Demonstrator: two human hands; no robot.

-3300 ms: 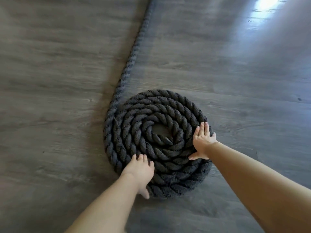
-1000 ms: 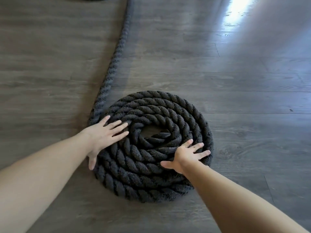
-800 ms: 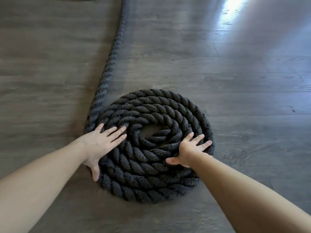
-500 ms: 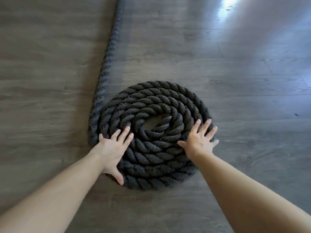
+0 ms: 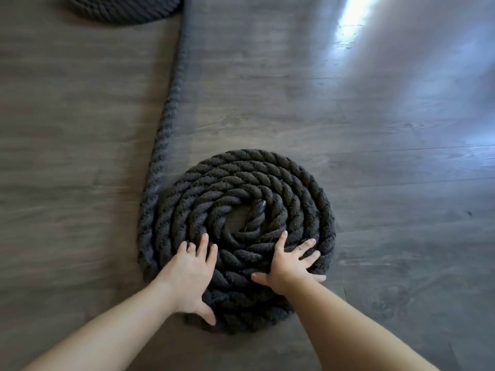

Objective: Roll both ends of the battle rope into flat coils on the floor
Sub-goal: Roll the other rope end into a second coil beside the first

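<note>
A second coil (image 5: 126,9) lies at the floor's (image 5: 375,129) far-left edge, joined by straight rope (image 5: 171,103) to the near coil (image 5: 235,231). Left hand (image 5: 187,274) and right hand (image 5: 289,266) press its near turns, fingers spread flat, gripping nothing. Thick, heavy, pliant rope: best turned by palms on the outer turns.

**Two coils, one rope, two hands**

Two flat coils of dark rope lie on the floor (image 5: 375,129): one full coil (image 5: 241,183) near the person, and a second coil (image 5: 126,9) only partly in view at the top edge. One straight run of rope (image 5: 171,103) stretches between them. The near coil shows about five turns around a small open middle, with one rope end (image 5: 258,207) visible there. Two hands are in view, the left hand (image 5: 187,274) and the right hand (image 5: 288,266). One bright patch of light (image 5: 353,14) falls on the boards.
</note>
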